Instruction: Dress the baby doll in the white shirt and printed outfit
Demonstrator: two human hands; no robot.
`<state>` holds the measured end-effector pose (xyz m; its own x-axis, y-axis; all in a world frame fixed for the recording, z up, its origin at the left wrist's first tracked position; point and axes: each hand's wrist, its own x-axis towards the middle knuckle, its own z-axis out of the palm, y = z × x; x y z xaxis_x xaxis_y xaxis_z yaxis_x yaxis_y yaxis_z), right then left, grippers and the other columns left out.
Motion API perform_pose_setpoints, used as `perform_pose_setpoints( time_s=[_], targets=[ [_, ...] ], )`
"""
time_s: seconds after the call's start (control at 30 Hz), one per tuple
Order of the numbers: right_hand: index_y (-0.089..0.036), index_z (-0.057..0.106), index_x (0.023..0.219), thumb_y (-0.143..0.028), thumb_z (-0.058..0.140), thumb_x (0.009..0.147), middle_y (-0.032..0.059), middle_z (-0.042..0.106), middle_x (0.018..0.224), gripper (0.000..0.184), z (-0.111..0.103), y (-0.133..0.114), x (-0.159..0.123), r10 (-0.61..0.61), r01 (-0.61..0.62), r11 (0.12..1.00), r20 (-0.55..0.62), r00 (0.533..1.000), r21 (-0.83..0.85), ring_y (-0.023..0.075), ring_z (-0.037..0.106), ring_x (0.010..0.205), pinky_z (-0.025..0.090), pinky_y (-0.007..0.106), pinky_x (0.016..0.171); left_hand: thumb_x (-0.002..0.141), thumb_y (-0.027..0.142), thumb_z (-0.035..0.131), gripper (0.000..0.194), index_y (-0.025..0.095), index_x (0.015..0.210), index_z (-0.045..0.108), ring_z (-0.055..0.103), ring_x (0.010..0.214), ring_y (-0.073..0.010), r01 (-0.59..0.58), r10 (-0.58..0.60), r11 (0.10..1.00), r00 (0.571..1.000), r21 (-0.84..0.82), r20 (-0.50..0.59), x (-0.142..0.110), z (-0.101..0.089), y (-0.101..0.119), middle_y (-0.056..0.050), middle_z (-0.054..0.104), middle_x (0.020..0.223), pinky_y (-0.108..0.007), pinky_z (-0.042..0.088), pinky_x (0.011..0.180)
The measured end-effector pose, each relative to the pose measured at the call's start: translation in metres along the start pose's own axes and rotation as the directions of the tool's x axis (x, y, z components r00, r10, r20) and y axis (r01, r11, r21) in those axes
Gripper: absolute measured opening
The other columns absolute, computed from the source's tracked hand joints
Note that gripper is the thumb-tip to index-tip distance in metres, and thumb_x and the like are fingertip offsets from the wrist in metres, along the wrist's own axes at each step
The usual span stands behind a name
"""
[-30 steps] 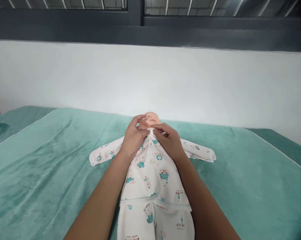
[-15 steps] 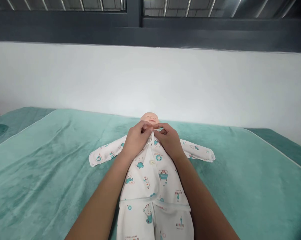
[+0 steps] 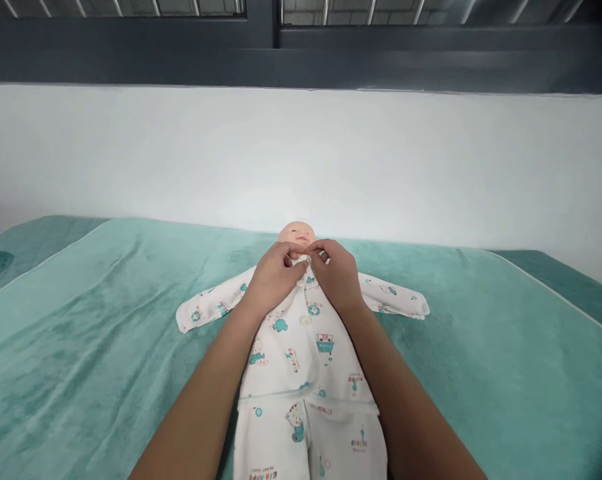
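A baby doll (image 3: 297, 232) lies on its back, its head toward the wall. It wears a white baby shirt (image 3: 291, 353) printed with teal and red figures, sleeves spread to both sides. At the collar, my left hand (image 3: 277, 273) pinches the fabric between thumb and fingers. Close against it, my right hand (image 3: 337, 272) pinches the other side of the neckline. A pale button (image 3: 305, 321) shows on the chest below my hands. White trousers (image 3: 275, 440) with the same print lie below the shirt hem. My fingers hide the doll's neck and the exact fastening point.
A teal plush blanket (image 3: 105, 333) covers the surface under the doll, with soft creases at the left. Behind it rises a white wall (image 3: 301, 153), topped by a dark window frame (image 3: 181, 57) with metal bars.
My hands stay at the collar, with small shifts of the fingers. The right thumb has moved slightly up. The whole view has tilted a little.
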<state>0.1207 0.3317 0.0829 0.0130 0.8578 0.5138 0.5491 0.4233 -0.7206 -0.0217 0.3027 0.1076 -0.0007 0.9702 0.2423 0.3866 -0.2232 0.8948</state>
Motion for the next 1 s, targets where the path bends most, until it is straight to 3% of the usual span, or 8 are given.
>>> perform_pose_setpoints(
  time_s=[0.2,0.33,0.43,0.5,0.63,0.73,0.87,1.0],
  targets=[
    [-0.023,0.066,0.085,-0.021,0.054,0.08,0.0019,0.069,0.087,0.013,0.0,0.001,0.0,0.048,-0.048,0.998,-0.021,0.999,0.032,0.0166,0.057,0.072,0.044,0.031,0.073,0.078,0.014,0.053,0.024,0.021,0.091,0.071,0.059,0.083,-0.0182,-0.02,0.021,0.999,1.0,0.037,-0.018,0.005,0.003,-0.005,-0.004,0.065,0.094,-0.032,0.043,0.08],
    [-0.022,0.063,0.086,-0.025,0.053,0.084,0.0005,0.065,0.081,0.01,-0.003,-0.01,-0.008,0.039,-0.03,0.995,-0.097,0.995,0.091,0.0152,0.055,0.07,0.043,0.029,0.068,0.084,0.023,0.054,0.015,0.021,0.089,0.069,0.058,0.081,-0.0178,0.003,-0.004,0.999,1.0,-0.048,-0.021,0.0,-0.007,-0.002,-0.003,0.066,0.089,-0.03,0.043,0.078],
    [-0.022,0.052,0.072,-0.03,0.052,0.086,-0.0033,0.055,0.064,0.017,-0.012,-0.025,-0.02,0.036,-0.036,0.999,0.017,0.999,0.032,0.0135,0.047,0.06,0.037,0.028,0.059,0.087,0.039,0.057,0.021,0.021,0.085,0.067,0.052,0.066,-0.0146,0.064,-0.051,0.993,0.991,-0.102,0.127,-0.012,-0.023,0.002,-0.001,0.062,0.077,-0.027,0.04,0.063],
    [-0.023,0.046,0.067,-0.033,0.054,0.085,-0.0038,0.05,0.061,0.023,-0.021,-0.035,-0.029,0.054,-0.042,0.996,0.145,0.988,-0.081,0.0135,0.044,0.057,0.034,0.028,0.055,0.087,0.042,0.057,0.022,0.022,0.086,0.067,0.05,0.065,-0.0134,0.05,-0.027,0.993,0.977,-0.102,0.213,-0.021,-0.031,0.004,-0.001,0.062,0.083,-0.026,0.038,0.06],
    [-0.023,0.047,0.076,-0.037,0.061,0.081,-0.0007,0.055,0.075,0.02,-0.041,-0.055,-0.047,0.062,0.021,0.97,0.332,0.941,-0.241,0.0153,0.048,0.064,0.034,0.028,0.055,0.085,0.037,0.061,0.015,0.023,0.081,0.065,0.055,0.084,-0.0164,-0.072,0.095,0.993,0.958,-0.096,0.27,-0.035,-0.037,0.0,-0.002,0.061,0.098,-0.026,0.041,0.071],
    [-0.023,0.05,0.087,-0.04,0.071,0.074,0.0029,0.056,0.088,0.029,-0.045,-0.065,-0.059,0.0,0.114,0.961,0.408,0.913,-0.254,0.0195,0.052,0.076,0.039,0.03,0.06,0.084,0.035,0.063,0.016,0.021,0.076,0.061,0.055,0.094,-0.0189,-0.072,0.109,0.988,0.952,-0.137,0.284,-0.041,-0.038,-0.003,-0.004,0.061,0.1,-0.029,0.041,0.08],
    [-0.023,0.046,0.081,-0.035,0.066,0.078,0.0054,0.055,0.088,0.023,-0.033,-0.07,-0.067,0.019,0.1,0.931,0.321,0.947,-0.352,0.0231,0.052,0.081,0.04,0.033,0.065,0.086,0.034,0.06,0.017,0.02,0.077,0.061,0.055,0.098,-0.02,-0.056,0.123,0.974,0.944,-0.218,0.307,-0.043,-0.042,-0.007,-0.006,0.06,0.102,-0.031,0.041,0.086],
    [-0.023,0.042,0.076,-0.028,0.055,0.083,0.0033,0.054,0.082,0.016,-0.026,-0.069,-0.065,0.043,0.064,0.927,0.274,0.961,-0.369,0.02,0.05,0.074,0.035,0.032,0.062,0.085,0.032,0.062,0.013,0.02,0.079,0.062,0.054,0.098,-0.0201,-0.07,0.126,0.981,0.94,-0.183,0.317,-0.041,-0.041,-0.01,-0.006,0.059,0.101,-0.03,0.041,0.084]
  ],
)
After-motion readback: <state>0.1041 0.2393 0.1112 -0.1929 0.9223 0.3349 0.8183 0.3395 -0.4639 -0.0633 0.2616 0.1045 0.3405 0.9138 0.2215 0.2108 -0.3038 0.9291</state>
